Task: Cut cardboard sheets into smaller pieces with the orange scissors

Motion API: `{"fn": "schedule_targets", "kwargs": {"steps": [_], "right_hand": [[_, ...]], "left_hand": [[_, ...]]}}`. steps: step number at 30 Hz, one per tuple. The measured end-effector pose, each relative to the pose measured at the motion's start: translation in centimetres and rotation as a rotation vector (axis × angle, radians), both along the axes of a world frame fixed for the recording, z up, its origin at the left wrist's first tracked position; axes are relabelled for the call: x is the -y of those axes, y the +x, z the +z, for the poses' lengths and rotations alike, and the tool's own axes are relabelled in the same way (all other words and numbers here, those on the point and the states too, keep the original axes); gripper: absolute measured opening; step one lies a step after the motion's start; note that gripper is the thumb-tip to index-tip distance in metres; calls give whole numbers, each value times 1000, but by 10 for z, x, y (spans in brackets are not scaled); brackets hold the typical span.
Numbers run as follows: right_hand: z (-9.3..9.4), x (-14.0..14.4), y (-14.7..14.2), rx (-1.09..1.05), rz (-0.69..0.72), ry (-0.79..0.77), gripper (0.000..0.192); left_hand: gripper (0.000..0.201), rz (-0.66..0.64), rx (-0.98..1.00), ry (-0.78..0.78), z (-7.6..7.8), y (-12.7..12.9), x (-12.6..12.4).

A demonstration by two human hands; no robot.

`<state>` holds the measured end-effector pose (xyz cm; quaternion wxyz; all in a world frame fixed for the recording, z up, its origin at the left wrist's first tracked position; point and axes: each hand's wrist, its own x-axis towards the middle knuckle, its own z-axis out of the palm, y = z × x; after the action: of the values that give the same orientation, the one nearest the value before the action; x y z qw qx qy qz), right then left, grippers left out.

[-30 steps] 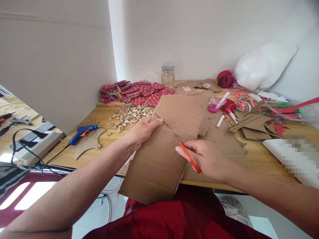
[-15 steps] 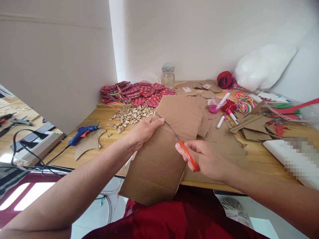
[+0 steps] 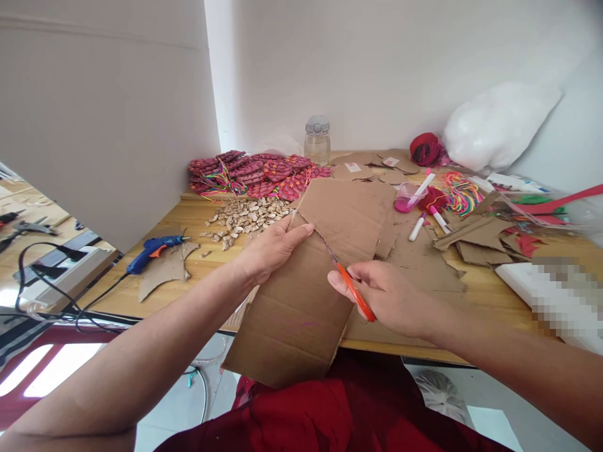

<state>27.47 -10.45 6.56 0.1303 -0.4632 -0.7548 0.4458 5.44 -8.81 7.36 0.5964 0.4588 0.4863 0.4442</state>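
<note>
A large brown cardboard sheet [image 3: 301, 301] slants from my lap up over the wooden table's front edge [image 3: 155, 292]. My left hand [image 3: 271, 248] grips its upper left edge, thumb on top. My right hand [image 3: 391, 295] is closed on orange-handled scissors [image 3: 353, 290], and their blades sit in a cut that runs up and to the left through the sheet toward my left thumb.
A blue glue gun [image 3: 153, 247] with a black cord lies on a cardboard scrap at the left. Behind are a pile of pale seeds [image 3: 245, 216], red patterned pieces [image 3: 254, 172], a jar [image 3: 316, 139], markers [image 3: 417, 226], coloured cords [image 3: 459, 191], cardboard offcuts [image 3: 475, 242] and a white bag [image 3: 499, 125].
The scissors and my right hand have crept slightly up and left along the cut. My left hand keeps its hold on the sheet.
</note>
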Motion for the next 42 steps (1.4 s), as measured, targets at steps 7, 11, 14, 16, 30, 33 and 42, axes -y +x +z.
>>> {"fn": "schedule_targets", "kwargs": {"steps": [7, 11, 14, 16, 30, 33, 42], "right_hand": [[1, 0, 0, 40, -2, 52, 54], [-1, 1, -3, 35, -3, 91, 54], [-3, -3, -4, 24, -6, 106, 55], [-5, -6, -4, 7, -6, 35, 54], [-22, -13, 37, -437, -538, -52, 45], [-27, -28, 28, -658, -570, -173, 46], [-51, -46, 12, -894, -588, -197, 37]], "left_hand": [[31, 39, -15, -5, 1, -2, -2], [28, 56, -23, -28, 1, -4, -5], [28, 79, -41, -35, 0, -4, -7], [28, 89, -58, -28, -2, -5, -9], [31, 129, -11, -38, -6, -17, -12], [32, 97, -24, -32, -5, -13, -12], [48, -38, -8, -79, -12, -17, -1]]}}
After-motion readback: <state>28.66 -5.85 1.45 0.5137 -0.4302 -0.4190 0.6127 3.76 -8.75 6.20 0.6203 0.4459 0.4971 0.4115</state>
